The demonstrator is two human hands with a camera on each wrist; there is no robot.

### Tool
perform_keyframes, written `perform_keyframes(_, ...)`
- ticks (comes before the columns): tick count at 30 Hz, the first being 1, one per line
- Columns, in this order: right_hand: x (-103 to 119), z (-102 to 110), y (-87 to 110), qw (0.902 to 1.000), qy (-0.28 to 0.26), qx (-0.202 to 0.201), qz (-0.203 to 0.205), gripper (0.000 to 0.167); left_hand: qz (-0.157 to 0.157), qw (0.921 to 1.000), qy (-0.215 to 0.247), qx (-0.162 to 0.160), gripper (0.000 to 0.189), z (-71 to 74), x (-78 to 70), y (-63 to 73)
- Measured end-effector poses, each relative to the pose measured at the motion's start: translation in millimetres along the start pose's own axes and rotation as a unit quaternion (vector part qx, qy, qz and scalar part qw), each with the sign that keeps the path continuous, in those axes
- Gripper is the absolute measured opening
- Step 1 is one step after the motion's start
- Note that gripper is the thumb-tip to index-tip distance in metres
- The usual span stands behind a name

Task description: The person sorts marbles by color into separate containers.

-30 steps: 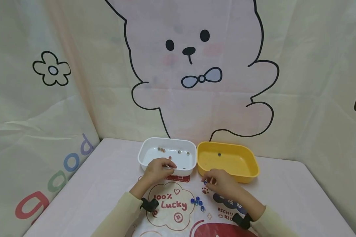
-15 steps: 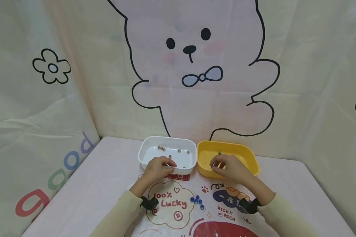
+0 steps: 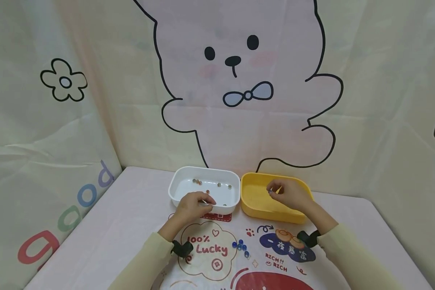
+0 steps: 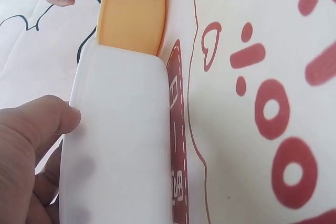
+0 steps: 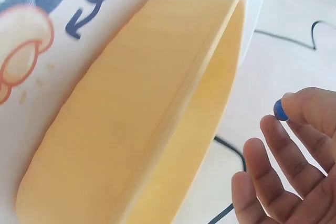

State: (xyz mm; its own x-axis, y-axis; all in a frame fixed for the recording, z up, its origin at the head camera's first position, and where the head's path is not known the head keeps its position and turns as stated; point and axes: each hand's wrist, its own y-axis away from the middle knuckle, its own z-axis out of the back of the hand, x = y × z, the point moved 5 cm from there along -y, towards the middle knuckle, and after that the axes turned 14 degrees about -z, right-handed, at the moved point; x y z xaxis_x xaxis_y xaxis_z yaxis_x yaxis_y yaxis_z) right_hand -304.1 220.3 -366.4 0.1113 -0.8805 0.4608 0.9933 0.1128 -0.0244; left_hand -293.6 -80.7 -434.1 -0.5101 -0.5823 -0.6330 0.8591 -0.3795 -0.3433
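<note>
A blue marble (image 5: pixel 280 110) is pinched between the thumb and a fingertip of my right hand (image 3: pixel 290 194). That hand hangs over the yellow tub (image 3: pixel 268 212), beyond its front rim, and hides part of its inside. My left hand (image 3: pixel 192 206) is at the front rim of the white tub (image 3: pixel 217 210). In the left wrist view the thumb (image 4: pixel 65 116) lies at the rim and the other fingers are inside, showing as dim shadows through the wall. Several small clear and orange marbles (image 3: pixel 219 185) lie scattered on the white tub's floor.
Several blue marbles (image 3: pixel 241 246) lie in a loose cluster on the printed cloth (image 3: pixel 203 270) in front of the tubs. The two tubs stand side by side, near the back edge of the table. Behind them hangs a curtain (image 3: pixel 293 121) with a cartoon bear.
My right hand has risen from the cloth by the yellow tub's front wall and moved forward and right over the tub, carrying the blue marble. My left hand has stayed at the white tub.
</note>
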Motion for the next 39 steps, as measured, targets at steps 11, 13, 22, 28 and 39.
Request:
perform_keyframes(11,-25.2,-5.5,-21.7,0.9996,-0.023,-0.001,-0.019,0.012,0.003,1.0000,0.003,-0.002,0.011,0.0,-0.4,0.9)
perform_keyframes(13,-28.5,-7.7,-24.5,0.9995,-0.021,0.003,-0.022,0.013,0.002,1.0000,0.002,-0.002,0.011,-0.4,0.4,1.0)
perform_keyframes(22,-44.4,-18.5,-34.4,0.9991,-0.024,0.012,-0.033,0.012,-0.002,1.0000,0.000,-0.004,0.010,-1.0,1.1,0.7)
perform_keyframes(28,-57.0,-27.4,-39.7,0.9975,-0.038,0.029,-0.052,0.010,-0.001,1.0000,-0.003,-0.004,0.011,-0.2,1.0,0.0)
perform_keyframes(39,-75.0,-44.3,-47.1,0.9897,-0.052,0.067,-0.115,0.014,-0.002,1.0000,0.002,-0.002,0.010,-0.7,1.7,0.4)
